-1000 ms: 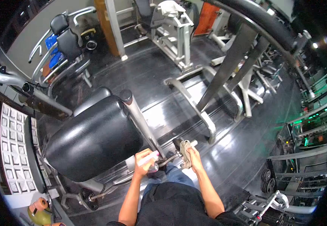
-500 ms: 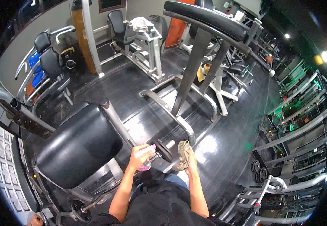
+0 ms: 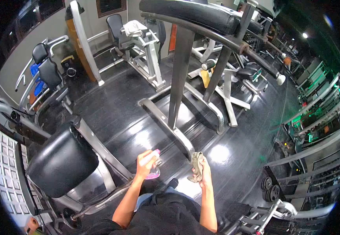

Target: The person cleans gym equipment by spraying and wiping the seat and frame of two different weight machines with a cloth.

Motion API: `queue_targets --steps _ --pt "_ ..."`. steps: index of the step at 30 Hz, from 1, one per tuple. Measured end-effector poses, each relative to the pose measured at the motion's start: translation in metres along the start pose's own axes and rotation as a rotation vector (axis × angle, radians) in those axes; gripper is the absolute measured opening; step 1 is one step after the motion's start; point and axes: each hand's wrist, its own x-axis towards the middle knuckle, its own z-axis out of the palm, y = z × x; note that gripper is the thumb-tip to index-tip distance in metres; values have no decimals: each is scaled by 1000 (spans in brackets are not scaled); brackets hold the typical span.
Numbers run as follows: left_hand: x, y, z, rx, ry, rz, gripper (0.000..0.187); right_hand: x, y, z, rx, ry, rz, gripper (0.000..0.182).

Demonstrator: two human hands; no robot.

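Note:
My left hand is wrapped round a spray bottle with a pink nozzle tip and pink liquid in its clear body. In my right hand is a crumpled olive-grey cloth, hanging partly below the fingers. Both hands are held in front of my body, above the dark floor, some distance apart. A padded black bench stands to the left of my left hand. Ahead of my right hand is the grey metal foot of a tall frame.
The tall frame carries a long black pad and a horizontal bar. A machine with a white towel stands farther back. Seated equipment is at the left wall. Racks and weight plates line the right.
My view has moved forward, and the tall frame looks nearer. The bench has shifted left in view, and the weight plate beside my left hand is out of sight there. Both hands keep their holds.

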Motion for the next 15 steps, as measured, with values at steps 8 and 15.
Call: queue_targets --steps 8,15 --pt "32 15 34 98 -23 43 11 37 -27 -36 -25 -116 178 46" --pt "42 29 38 113 31 77 12 68 -38 -11 -69 -240 174 42"
